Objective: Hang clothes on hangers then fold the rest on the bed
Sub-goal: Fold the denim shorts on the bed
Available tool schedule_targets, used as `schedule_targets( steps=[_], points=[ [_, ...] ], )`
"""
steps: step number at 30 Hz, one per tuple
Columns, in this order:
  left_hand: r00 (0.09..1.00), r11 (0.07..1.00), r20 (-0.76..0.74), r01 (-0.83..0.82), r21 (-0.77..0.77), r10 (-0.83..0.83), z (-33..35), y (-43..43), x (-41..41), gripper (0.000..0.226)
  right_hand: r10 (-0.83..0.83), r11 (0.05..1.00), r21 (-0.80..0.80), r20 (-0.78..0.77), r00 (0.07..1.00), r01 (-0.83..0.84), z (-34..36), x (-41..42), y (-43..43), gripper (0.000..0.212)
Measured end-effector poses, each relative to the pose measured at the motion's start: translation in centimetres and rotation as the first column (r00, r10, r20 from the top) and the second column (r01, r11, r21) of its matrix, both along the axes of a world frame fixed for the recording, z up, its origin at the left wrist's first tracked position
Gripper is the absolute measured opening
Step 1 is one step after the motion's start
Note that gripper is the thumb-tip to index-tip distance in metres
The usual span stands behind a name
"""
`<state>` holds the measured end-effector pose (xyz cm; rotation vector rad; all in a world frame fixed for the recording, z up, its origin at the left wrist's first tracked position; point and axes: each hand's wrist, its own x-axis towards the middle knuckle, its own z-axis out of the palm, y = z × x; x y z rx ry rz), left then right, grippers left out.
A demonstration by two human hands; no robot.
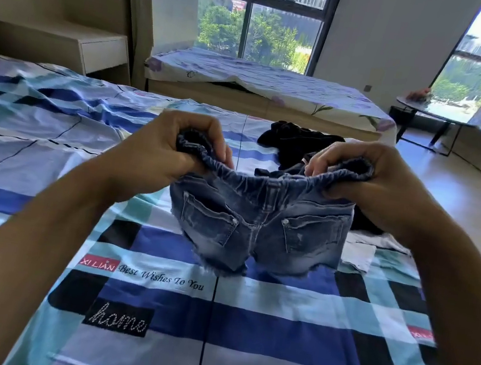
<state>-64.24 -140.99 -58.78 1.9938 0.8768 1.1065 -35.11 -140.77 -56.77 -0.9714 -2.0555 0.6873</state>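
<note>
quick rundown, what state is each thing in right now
denim shorts, unfolded, held up by the waistband, back pockets facing the camera
left hand, gripping one end of the waistband
right hand, gripping the other end
black clothes, crumpled in a heap
white garment, lying partly behind the shorts
bed cover, spread out, rumpled at the far left

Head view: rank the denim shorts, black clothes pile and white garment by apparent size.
1. denim shorts, though nearest the camera, which flatters them.
2. black clothes pile, partly hidden.
3. white garment, partly hidden.
</note>
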Motion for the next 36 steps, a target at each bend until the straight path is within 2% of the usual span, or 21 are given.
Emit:
schedule_targets(
  steps=[3,6,9,12,14,16,17,19,20,21,22,23,24,26,28,31,33,36],
  points=[
    [0.999,0.994,0.000,0.049,0.098,-0.049,0.6,-0.3,0.7,0.035,0.110,0.993,0.040,0.059,0.992,-0.113,0.2,-0.9,-0.7,0.023],
    [0.997,0.985,0.006,0.069,0.159,-0.071,0.8,-0.5,1.6,0.049,0.167,0.985,0.040,0.038,0.985,-0.169,-0.1,-2.5,-1.2,0.023],
    [0.994,0.976,-0.015,0.109,0.187,-0.109,0.1,-0.5,2.8,0.035,0.223,0.975,0.007,-0.035,0.974,-0.223,-0.9,-4.2,-1.6,0.027],
    [0.995,0.984,-0.060,-0.073,0.165,0.084,-1.1,0.0,2.8,0.070,0.239,0.968,-0.031,-0.183,0.954,-0.248,-1.8,-5.1,-1.6,0.027],
    [0.975,0.971,-0.078,-0.199,0.131,0.210,-1.6,0.1,2.7,0.067,0.225,0.962,-0.084,-0.298,0.928,-0.260,-2.2,-5.1,-1.6,0.028],
    [0.982,0.982,0.026,-0.189,-0.029,0.190,-1.9,-0.1,2.9,0.040,0.183,0.963,-0.114,-0.390,0.903,-0.245,-2.4,-5.1,-1.5,0.029],
    [0.980,0.979,0.154,-0.097,-0.181,0.126,-2.1,-0.5,3.1,0.030,0.140,0.971,-0.121,-0.421,0.896,-0.208,-2.6,-5.1,-1.3,0.030],
    [0.913,0.871,0.406,0.171,-0.460,0.035,-3.0,-1.3,3.1,0.058,0.015,0.987,-0.137,-0.467,0.884,-0.089,-2.8,-5.1,-1.0,0.027],
    [0.895,0.811,0.445,0.281,-0.513,-0.029,-3.7,-1.9,2.9,0.068,-0.052,0.988,-0.152,-0.488,0.871,-0.026,-3.0,-5.1,-0.8,0.025],
    [0.891,0.782,0.448,0.330,-0.528,-0.074,-4.3,-2.4,3.0,0.065,-0.119,0.984,-0.177,-0.505,0.855,0.033,-3.2,-5.0,-0.5,0.024],
    [0.908,0.799,0.399,0.332,-0.502,-0.127,-5.1,-2.6,3.0,0.054,-0.182,0.974,-0.210,-0.528,0.829,0.081,-3.5,-5.0,-0.3,0.025],
    [0.941,0.842,0.318,0.261,-0.471,-0.114,-5.6,-2.8,3.1,0.041,-0.236,0.962,-0.247,-0.558,0.796,0.112,-3.8,-5.0,-0.2,0.030],
    [0.966,0.883,0.250,0.169,-0.437,-0.061,-6.0,-2.9,3.3,0.031,-0.276,0.950,-0.287,-0.593,0.756,0.122,-4.1,-5.0,0.1,0.038],
    [0.959,0.892,0.273,0.059,-0.447,0.073,-6.3,-2.5,3.7,0.023,-0.313,0.926,-0.369,-0.642,0.700,0.076,-4.4,-4.7,0.6,0.062],
    [0.919,0.865,0.368,0.062,-0.498,0.146,-6.6,-2.2,3.9,0.021,-0.254,0.894,-0.445,-0.604,0.755,-0.056,-4.8,-3.9,0.9,0.073],
    [0.878,0.805,0.430,0.095,-0.585,0.209,-6.8,-1.7,3.5,0.031,-0.055,0.770,-0.594,-0.424,0.904,-0.232,-6.3,-2.7,0.4,0.046],
    [0.863,0.765,0.444,0.112,-0.634,0.241,-7.1,-1.4,3.2,0.034,-0.011,0.716,-0.649,-0.379,0.925,-0.258,-7.9,-2.4,-0.2,0.042],
    [0.843,0.712,0.465,0.150,-0.686,0.270,-7.1,-1.1,3.1,0.037,-0.102,0.733,-0.640,-0.437,0.893,-0.229,-9.2,-2.4,-0.1,0.040]
  ],
)
